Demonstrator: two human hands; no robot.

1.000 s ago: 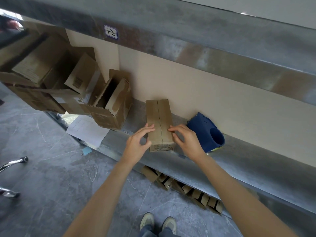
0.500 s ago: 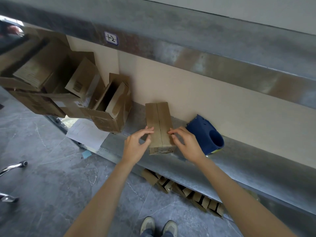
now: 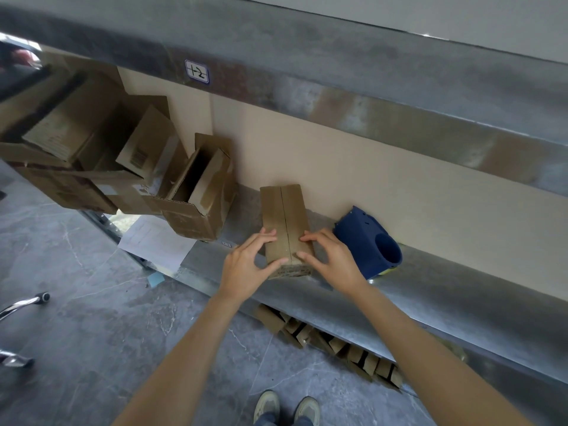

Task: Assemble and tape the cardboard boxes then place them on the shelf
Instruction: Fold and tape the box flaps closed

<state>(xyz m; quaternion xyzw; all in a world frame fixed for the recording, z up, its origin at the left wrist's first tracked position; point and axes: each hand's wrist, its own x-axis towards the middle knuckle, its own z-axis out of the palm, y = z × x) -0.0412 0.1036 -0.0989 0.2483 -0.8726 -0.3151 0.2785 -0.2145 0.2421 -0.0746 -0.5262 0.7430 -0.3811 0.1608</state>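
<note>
both bare forearms reach forward from the bottom of the frame, angling in toward each other. the left hand [image 3: 246, 265] grips the near left corner of a small cardboard box [image 3: 284, 216], fingers curled over its top, thumb against its near end. the right hand [image 3: 335, 259] mirrors it at the near right corner, fingers bent onto the top, thumb low. the two hands' fingertips lie apart.

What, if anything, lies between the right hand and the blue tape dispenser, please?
Nothing visible does. The right hand holds the near end of the box, and the tape dispenser lies on the shelf immediately to that hand's right, unobstructed.
</note>
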